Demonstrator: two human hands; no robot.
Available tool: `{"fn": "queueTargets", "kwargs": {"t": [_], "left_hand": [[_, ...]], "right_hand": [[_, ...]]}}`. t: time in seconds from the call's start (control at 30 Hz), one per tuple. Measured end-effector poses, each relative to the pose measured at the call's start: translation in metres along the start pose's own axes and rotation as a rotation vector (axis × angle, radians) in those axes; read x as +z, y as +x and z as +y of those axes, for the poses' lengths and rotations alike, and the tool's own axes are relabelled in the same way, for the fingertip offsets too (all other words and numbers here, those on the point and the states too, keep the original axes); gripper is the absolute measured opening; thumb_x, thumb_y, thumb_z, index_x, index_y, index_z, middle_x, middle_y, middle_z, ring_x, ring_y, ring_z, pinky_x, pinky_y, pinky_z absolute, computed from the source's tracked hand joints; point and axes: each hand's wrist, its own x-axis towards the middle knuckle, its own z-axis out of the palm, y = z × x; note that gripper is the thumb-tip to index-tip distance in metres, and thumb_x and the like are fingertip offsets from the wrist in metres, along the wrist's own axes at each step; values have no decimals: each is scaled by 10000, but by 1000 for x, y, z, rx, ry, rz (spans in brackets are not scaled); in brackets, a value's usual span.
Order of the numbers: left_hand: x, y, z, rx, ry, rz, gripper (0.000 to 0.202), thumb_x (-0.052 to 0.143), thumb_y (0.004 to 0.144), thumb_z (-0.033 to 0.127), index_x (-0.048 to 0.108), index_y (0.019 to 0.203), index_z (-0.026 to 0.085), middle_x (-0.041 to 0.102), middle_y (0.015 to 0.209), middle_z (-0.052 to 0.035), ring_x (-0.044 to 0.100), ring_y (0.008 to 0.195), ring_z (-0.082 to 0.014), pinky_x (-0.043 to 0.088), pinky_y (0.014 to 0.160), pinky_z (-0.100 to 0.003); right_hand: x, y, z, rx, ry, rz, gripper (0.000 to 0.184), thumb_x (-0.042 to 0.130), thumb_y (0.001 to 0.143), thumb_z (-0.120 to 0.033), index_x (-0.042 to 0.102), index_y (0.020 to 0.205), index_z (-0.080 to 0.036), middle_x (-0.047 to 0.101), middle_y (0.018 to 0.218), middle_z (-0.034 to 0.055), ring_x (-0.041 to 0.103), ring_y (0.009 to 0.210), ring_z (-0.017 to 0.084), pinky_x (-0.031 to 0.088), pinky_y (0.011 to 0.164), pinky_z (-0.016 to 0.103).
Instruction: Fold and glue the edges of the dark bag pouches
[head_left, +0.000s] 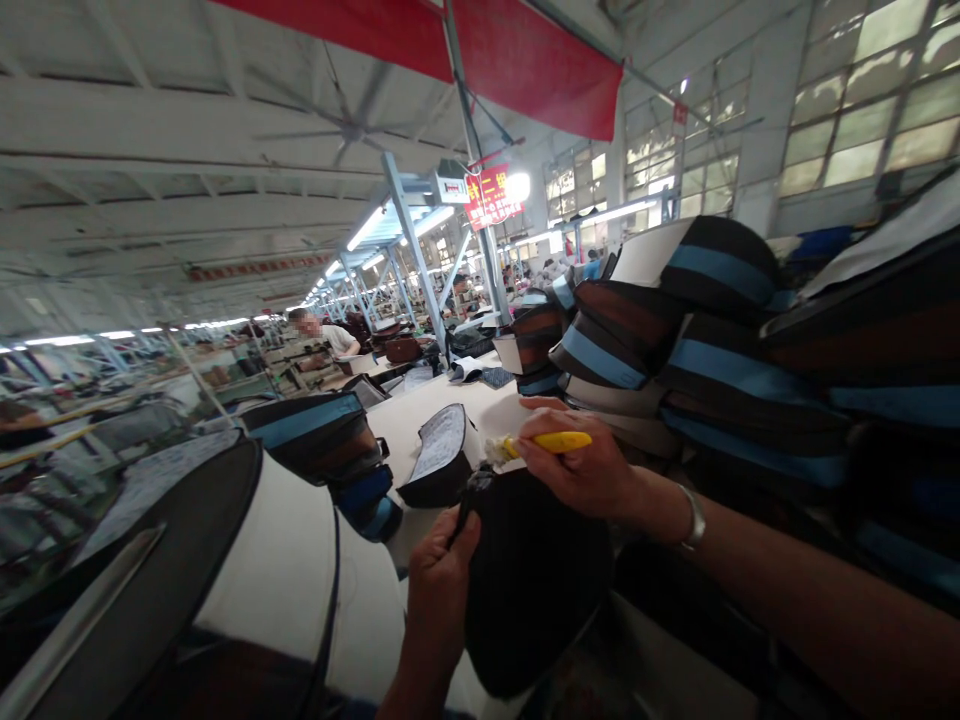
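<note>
My left hand (pixel 441 580) is closed on the upper edge of a dark round fabric piece (pixel 536 580) held upright in front of me. My right hand (pixel 585 465) is closed on a yellow-handled brush (pixel 551 442), its pale tip (pixel 495 450) resting near the top rim of the dark piece. A metal bangle (pixel 694 520) sits on my right wrist.
Stacks of striped black, brown and blue fabric pieces (pixel 720 340) fill the right. A white and dark piece (pixel 247 590) lies at lower left, another dark piece (pixel 442 460) on the pale table (pixel 409 415). A seated person (pixel 326 335) works farther back.
</note>
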Motion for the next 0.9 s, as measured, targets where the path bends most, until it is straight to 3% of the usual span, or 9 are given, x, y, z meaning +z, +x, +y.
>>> {"fn": "queueTargets", "kwargs": {"t": [0.2,0.33,0.4,0.47,0.53,0.63,0.73,0.8,0.9], "left_hand": [[-2,10,-1,100,127,-35,367,705,827,477,723,1016,164,719,901,-39,658,851,-208,533,750,-281],[-18,27,9,178,260,-16,377,714,796,499,720,943,152,711,907,-46,640,817,-207,525,717,-285],[-27,43,19,211,327,0,385,724,761,507,727,925,158,711,946,-55,636,872,-233,527,772,-317],[-31,61,24,241,418,32,332,741,733,467,739,897,178,706,965,-59,618,973,-270,506,880,-357],[-27,81,16,254,514,98,242,734,741,391,746,891,201,691,1031,-80,549,1140,-323,427,1020,-419],[-10,105,-21,212,615,233,221,657,819,302,727,992,183,622,1219,-146,405,1319,-382,272,1132,-541],[4,112,-67,136,629,318,411,612,884,305,601,1250,118,503,1396,-195,397,1361,-370,262,1143,-588],[4,101,-91,115,600,342,546,557,931,362,464,1395,91,400,1497,-225,339,1423,-358,248,1172,-572],[-3,51,-114,153,522,304,591,293,1017,470,386,1460,89,359,1547,-216,307,1465,-302,273,1196,-485]], "right_hand": [[-19,-2,7,88,-6,20,79,564,942,-216,613,881,-208,666,819,10,642,806,164,488,1006,405],[-54,-5,1,428,188,426,117,640,921,-285,656,837,-205,614,744,4,592,692,137,512,677,270],[-73,-13,-1,612,444,627,127,694,882,-300,659,814,-198,538,624,-25,468,526,90,392,469,205],[-88,-27,5,757,681,761,145,740,829,-274,639,771,-187,468,539,-49,356,444,62,289,385,181],[-94,-50,15,893,850,843,196,753,788,-256,590,711,-180,443,499,-64,304,407,47,322,385,173],[-83,-96,31,1101,1014,898,276,741,770,-248,493,663,-189,396,445,-101,248,365,33,507,520,224],[-55,-141,32,1266,1114,872,367,722,782,-235,390,631,-197,363,428,-122,257,352,30,597,711,353],[-35,-162,27,1348,1192,847,411,714,790,-247,344,618,-201,359,427,-126,263,346,30,601,781,427],[-9,-179,18,1414,1282,836,427,705,804,-271,328,616,-207,354,427,-127,263,340,37,599,807,479]]}}
